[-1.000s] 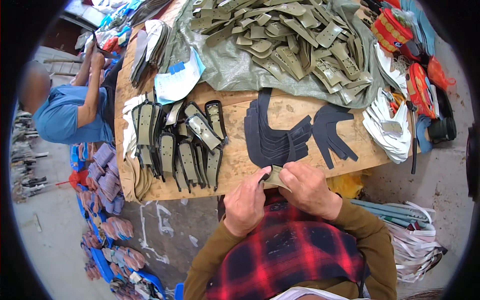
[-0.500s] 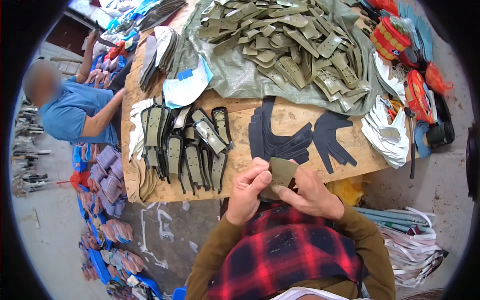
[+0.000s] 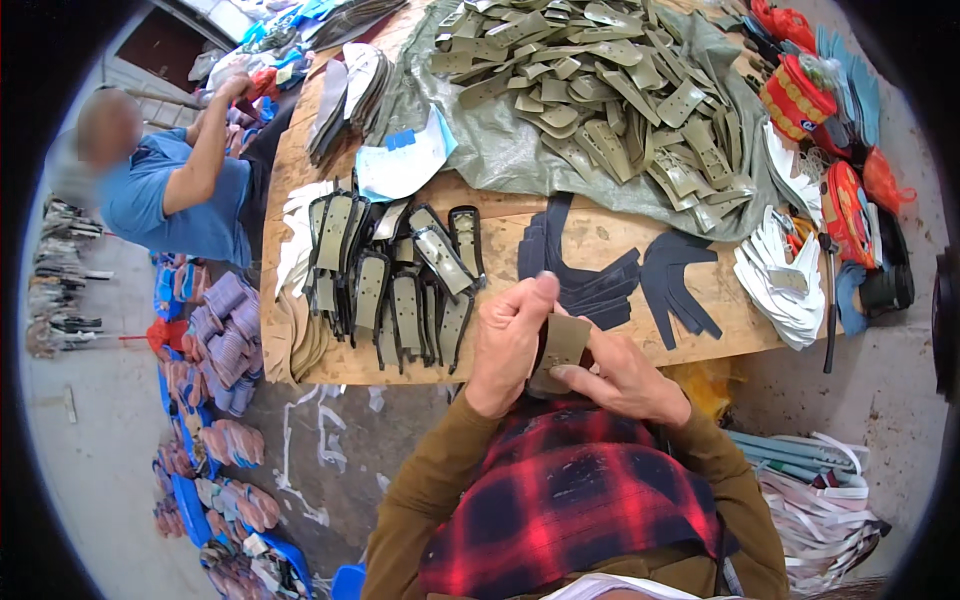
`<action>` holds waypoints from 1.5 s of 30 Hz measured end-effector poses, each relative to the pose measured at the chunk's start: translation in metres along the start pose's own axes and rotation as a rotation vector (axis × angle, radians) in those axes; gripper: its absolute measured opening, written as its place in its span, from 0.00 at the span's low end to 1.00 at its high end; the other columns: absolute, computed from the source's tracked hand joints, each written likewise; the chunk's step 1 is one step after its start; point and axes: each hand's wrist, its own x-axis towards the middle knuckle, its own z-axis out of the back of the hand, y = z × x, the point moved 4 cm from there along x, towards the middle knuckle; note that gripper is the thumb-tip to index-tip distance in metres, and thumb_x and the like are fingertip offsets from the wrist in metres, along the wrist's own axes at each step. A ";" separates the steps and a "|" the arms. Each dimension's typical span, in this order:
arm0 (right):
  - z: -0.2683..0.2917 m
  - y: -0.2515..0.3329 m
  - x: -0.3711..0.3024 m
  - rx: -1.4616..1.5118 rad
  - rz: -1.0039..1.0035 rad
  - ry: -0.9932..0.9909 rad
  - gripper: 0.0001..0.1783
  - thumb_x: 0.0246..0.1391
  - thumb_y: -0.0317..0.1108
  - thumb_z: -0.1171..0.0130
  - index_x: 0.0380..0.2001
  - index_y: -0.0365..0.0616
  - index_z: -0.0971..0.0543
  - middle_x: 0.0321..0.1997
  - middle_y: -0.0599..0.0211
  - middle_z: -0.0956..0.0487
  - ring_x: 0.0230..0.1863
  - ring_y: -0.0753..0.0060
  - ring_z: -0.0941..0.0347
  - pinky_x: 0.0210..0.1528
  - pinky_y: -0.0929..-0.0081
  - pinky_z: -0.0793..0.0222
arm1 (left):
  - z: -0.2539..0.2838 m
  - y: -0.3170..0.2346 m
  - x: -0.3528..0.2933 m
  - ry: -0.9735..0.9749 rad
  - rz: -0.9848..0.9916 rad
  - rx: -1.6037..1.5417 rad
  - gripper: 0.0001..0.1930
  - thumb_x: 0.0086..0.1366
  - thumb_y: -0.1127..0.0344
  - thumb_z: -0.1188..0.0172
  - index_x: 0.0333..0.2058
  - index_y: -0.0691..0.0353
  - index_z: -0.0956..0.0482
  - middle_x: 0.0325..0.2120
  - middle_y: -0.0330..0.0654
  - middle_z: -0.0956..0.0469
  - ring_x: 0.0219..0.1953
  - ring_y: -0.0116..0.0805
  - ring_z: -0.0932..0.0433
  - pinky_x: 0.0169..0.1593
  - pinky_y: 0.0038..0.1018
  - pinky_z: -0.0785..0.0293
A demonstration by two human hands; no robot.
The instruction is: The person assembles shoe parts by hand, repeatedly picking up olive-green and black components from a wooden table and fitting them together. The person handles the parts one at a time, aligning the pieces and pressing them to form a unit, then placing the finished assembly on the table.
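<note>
Close to my body, past the table's front edge, both hands hold one curved olive plate (image 3: 564, 342) with small holes. My left hand (image 3: 508, 345) grips its left side, thumb raised at the top corner. A dark strip shows along that side, partly hidden by the fingers. From the right, my right hand (image 3: 635, 380) pinches the plate, its thumb pressed on the lower face. Left of my hands lie several similar plates with black edging (image 3: 372, 285). Just beyond my hands are dark curved fabric pieces (image 3: 590, 290), with a second stack of dark pieces (image 3: 678, 285) to their right.
A large heap of olive plates (image 3: 610, 125) lies on a green sheet (image 3: 480, 150) at the back. White pieces (image 3: 785, 290) and a hammer-like tool (image 3: 829, 300) lie at the right edge. A co-worker in a blue shirt (image 3: 180, 195) stands at the left, near bundled pieces (image 3: 225, 335).
My left hand has shifted up the plate's side, its thumb now raised, and the plate sits more upright. The view has shifted slightly. The co-worker's arms have moved together and up.
</note>
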 end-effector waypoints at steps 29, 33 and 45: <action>0.017 0.007 -0.011 0.154 0.070 -0.185 0.30 0.53 0.28 0.37 0.58 0.41 0.34 0.51 0.62 0.29 0.39 0.72 0.25 0.45 0.75 0.28 | -0.002 -0.018 -0.024 -0.028 -0.593 0.862 0.13 0.59 0.71 0.35 0.42 0.64 0.24 0.37 0.50 0.21 0.35 0.43 0.19 0.36 0.32 0.24; 0.017 -0.033 -0.013 0.346 -0.023 -0.232 0.19 0.63 0.37 0.46 0.52 0.37 0.29 0.49 0.61 0.24 0.42 0.70 0.24 0.49 0.73 0.29 | 0.002 -0.020 -0.024 -0.036 -0.813 0.848 0.14 0.55 0.77 0.33 0.39 0.65 0.24 0.42 0.49 0.21 0.40 0.41 0.19 0.42 0.31 0.22; 0.017 -0.003 0.036 0.349 -0.257 -0.265 0.15 0.63 0.36 0.45 0.36 0.33 0.17 0.34 0.72 0.18 0.39 0.86 0.26 0.42 0.82 0.30 | 0.009 -0.017 -0.031 -0.065 -1.005 0.922 0.20 0.48 0.72 0.28 0.42 0.61 0.23 0.51 0.53 0.27 0.51 0.52 0.25 0.53 0.40 0.26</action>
